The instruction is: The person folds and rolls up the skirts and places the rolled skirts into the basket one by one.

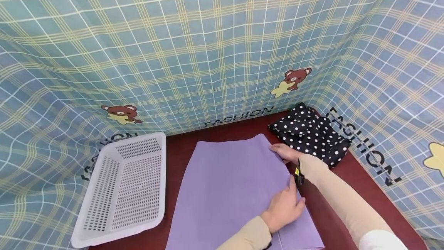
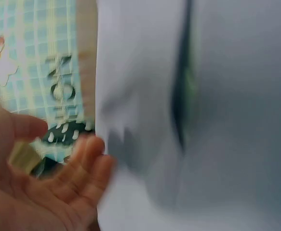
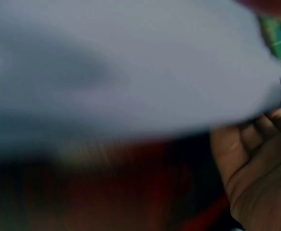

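The head view is bright, both wrist views blurred (right dimmer).

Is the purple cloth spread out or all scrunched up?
Spread out: the purple cloth lies wide and mostly smooth on the red table. Its near end partly runs out of view.

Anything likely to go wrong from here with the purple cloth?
1. Uneven pull: the right hand holds the purple cloth by its edge near the far corner, while the left hand shows no clear grip, so lifting now might skew or crease it.
2. Snagging: the right sleeve passes close by the polka-dot fabric and might drag it along; whether they touch, I can't tell.
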`<control>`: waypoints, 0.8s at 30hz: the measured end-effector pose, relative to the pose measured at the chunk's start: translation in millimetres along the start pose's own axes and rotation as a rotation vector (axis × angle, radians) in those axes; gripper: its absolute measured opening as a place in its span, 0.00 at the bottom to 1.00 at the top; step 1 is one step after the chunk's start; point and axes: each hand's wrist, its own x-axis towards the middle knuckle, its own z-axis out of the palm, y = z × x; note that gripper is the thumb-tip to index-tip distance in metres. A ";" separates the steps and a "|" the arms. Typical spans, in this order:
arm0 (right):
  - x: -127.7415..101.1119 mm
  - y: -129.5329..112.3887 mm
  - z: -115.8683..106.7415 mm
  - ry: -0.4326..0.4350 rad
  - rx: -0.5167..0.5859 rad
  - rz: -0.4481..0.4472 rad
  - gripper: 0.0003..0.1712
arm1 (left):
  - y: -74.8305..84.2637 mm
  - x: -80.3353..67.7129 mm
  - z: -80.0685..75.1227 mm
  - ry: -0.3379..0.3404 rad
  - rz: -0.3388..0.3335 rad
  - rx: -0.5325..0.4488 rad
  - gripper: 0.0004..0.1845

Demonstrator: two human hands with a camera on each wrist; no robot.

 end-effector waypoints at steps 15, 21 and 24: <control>-1.8 -29.9 12.2 0.052 -0.198 -0.085 0.16 | 24.7 -1.2 2.5 -0.224 0.168 0.254 0.15; -1.1 -30.4 11.6 0.207 -0.291 -0.153 0.13 | 26.5 -3.8 -0.6 -0.185 0.173 0.197 0.14; -6.9 -40.7 -0.3 0.295 -0.375 -0.166 0.13 | 28.8 0.9 -6.2 -0.126 0.217 0.131 0.09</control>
